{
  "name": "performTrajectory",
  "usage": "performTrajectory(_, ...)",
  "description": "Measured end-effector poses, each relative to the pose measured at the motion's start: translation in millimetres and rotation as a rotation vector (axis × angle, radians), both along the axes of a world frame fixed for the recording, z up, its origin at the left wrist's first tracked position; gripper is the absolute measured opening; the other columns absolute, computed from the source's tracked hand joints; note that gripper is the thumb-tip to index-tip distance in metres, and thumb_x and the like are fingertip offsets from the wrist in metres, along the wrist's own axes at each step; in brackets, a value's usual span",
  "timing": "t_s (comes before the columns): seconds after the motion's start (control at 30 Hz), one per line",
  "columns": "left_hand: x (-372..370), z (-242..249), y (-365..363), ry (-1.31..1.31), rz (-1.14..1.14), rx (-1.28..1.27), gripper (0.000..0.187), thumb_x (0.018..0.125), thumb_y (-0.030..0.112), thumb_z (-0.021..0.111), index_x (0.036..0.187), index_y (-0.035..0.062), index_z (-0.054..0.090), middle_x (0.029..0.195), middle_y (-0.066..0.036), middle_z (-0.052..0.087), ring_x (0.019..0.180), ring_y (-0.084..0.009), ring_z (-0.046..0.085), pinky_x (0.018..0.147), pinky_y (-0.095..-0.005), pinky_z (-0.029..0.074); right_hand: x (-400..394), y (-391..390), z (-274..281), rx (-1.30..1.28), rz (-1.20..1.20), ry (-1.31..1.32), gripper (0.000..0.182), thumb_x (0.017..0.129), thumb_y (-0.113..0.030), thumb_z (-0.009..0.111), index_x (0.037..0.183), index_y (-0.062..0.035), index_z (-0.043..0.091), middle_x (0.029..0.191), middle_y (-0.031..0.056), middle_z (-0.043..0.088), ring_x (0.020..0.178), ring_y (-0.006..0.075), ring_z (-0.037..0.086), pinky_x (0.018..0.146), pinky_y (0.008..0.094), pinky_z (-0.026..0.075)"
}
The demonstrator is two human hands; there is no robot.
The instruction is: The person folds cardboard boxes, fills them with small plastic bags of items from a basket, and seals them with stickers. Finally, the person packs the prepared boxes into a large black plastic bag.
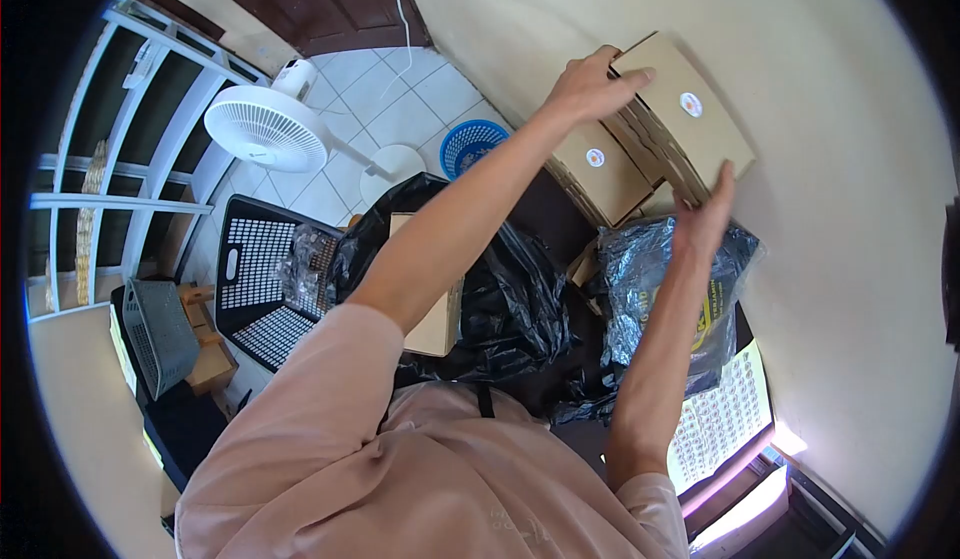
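Observation:
A brown cardboard box (683, 109) with a round white sticker is tilted near the wall, between my two hands. My left hand (595, 87) grips its far left edge, thumb over the top face. Closed on its near edge is my right hand (706, 221), with the fingers partly hidden. Below and left of it sits another cardboard box (597, 174) with a similar sticker. Clear and dark plastic packaging (640, 279) lies under my right forearm. A further cardboard box (435, 324) rests among black plastic bags (520, 309), partly covered by my left arm.
A white fan (265, 129) stands on the tiled floor near a blue basket (472, 146). At left are a black perforated crate (255, 259) and a grey basket (160, 334). A printed sheet (725, 419) lies at right, beside the wall (840, 259).

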State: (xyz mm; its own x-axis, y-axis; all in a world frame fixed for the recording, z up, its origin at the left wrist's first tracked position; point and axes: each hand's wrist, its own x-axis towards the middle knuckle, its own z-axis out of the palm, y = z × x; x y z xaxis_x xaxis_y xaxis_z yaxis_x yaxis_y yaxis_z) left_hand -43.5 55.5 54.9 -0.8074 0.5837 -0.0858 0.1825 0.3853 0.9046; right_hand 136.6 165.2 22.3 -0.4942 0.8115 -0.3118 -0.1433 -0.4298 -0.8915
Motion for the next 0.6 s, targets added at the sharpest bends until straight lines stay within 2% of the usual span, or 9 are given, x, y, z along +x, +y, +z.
performTrajectory(0.07,36,38,-40,-0.027,-0.002,0.094,0.076,0.080,0.054,0.062,0.130,-0.0020,0.048,0.118,-0.024,0.060,0.104,-0.0316,0.061,0.092,-0.0367,0.046,20,-20,38,0.039,-0.011,0.078,0.062,0.087,-0.043,0.060,0.134,-0.0061,0.044,0.135,0.0084,0.046,0.123,0.0224,0.044,0.101,0.0410,0.037)
performTrajectory(0.13,73,48,-86,0.056,0.080,0.116,0.076,0.081,0.041,0.068,0.136,-0.0014,0.037,0.126,-0.024,0.053,0.113,-0.0294,0.056,0.096,-0.0375,0.044,46,-32,61,0.100,0.051,0.129,0.062,0.085,-0.037,0.064,0.133,-0.0034,0.044,0.130,0.0108,0.049,0.122,0.0228,0.046,0.099,0.0414,0.039)
performTrajectory(0.23,144,61,-156,-0.384,0.099,0.463,0.088,0.078,0.016,0.075,0.142,-0.0039,0.018,0.127,-0.020,0.048,0.123,-0.0293,0.046,0.098,-0.0399,0.043,80,-51,78,0.050,0.146,0.172,0.068,0.079,-0.027,0.069,0.134,0.0026,0.042,0.125,0.0141,0.053,0.120,0.0247,0.049,0.101,0.0388,0.039)
performTrajectory(0.3,186,50,-194,-0.402,0.121,0.436,0.087,0.081,0.015,0.073,0.142,-0.0038,0.015,0.139,-0.021,0.033,0.132,-0.0282,0.034,0.104,-0.0426,0.038,94,-61,80,0.219,0.387,-0.059,0.081,0.071,-0.028,0.072,0.137,0.0055,0.038,0.128,0.0174,0.051,0.121,0.0281,0.048,0.104,0.0383,0.037)
performTrajectory(0.33,202,48,-208,-0.376,0.134,0.380,0.087,0.081,0.015,0.072,0.143,-0.0035,0.014,0.139,-0.021,0.031,0.133,-0.0286,0.034,0.106,-0.0441,0.037,89,-74,91,0.292,0.488,-0.105,0.094,0.060,-0.024,0.075,0.139,0.0052,0.035,0.127,0.0183,0.050,0.121,0.0289,0.048,0.105,0.0337,0.035)
performTrajectory(0.4,227,44,-229,-0.346,0.172,0.331,0.088,0.082,0.014,0.072,0.143,-0.0033,0.012,0.140,-0.022,0.030,0.133,-0.0290,0.034,0.107,-0.0457,0.036,87,-84,90,0.238,0.566,-0.089,0.094,0.057,-0.021,0.077,0.138,0.0033,0.036,0.126,0.0196,0.051,0.119,0.0294,0.050,0.103,0.0341,0.036)
performTrajectory(0.47,246,40,-244,-0.524,0.193,0.458,0.091,0.084,0.013,0.070,0.144,-0.0019,0.004,0.141,-0.023,0.027,0.133,-0.0300,0.034,0.106,-0.0471,0.036,88,-88,84,0.124,0.666,-0.070,0.096,0.052,-0.019,0.078,0.136,0.0006,0.037,0.122,0.0195,0.053,0.117,0.0299,0.051,0.102,0.0347,0.036)
performTrajectory(0.57,267,32,-264,-0.587,0.155,0.396,0.096,0.085,0.014,0.070,0.144,-0.0010,-0.005,0.142,-0.025,0.023,0.134,-0.0311,0.034,0.107,-0.0466,0.035,77,-85,79,0.178,0.852,-0.098,0.093,0.050,-0.019,0.078,0.134,-0.0012,0.040,0.119,0.0170,0.054,0.114,0.0289,0.051,0.102,0.0334,0.035)
performTrajectory(0.6,271,32,-272,-0.736,0.165,0.432,0.100,0.084,0.014,0.070,0.144,0.0006,-0.008,0.145,-0.023,0.020,0.135,-0.0335,0.032,0.108,-0.0478,0.034,71,-87,80,0.181,0.859,-0.099,0.093,0.050,-0.019,0.078,0.134,-0.0012,0.040,0.119,0.0170,0.054,0.114,0.0289,0.051,0.102,0.0334,0.035)
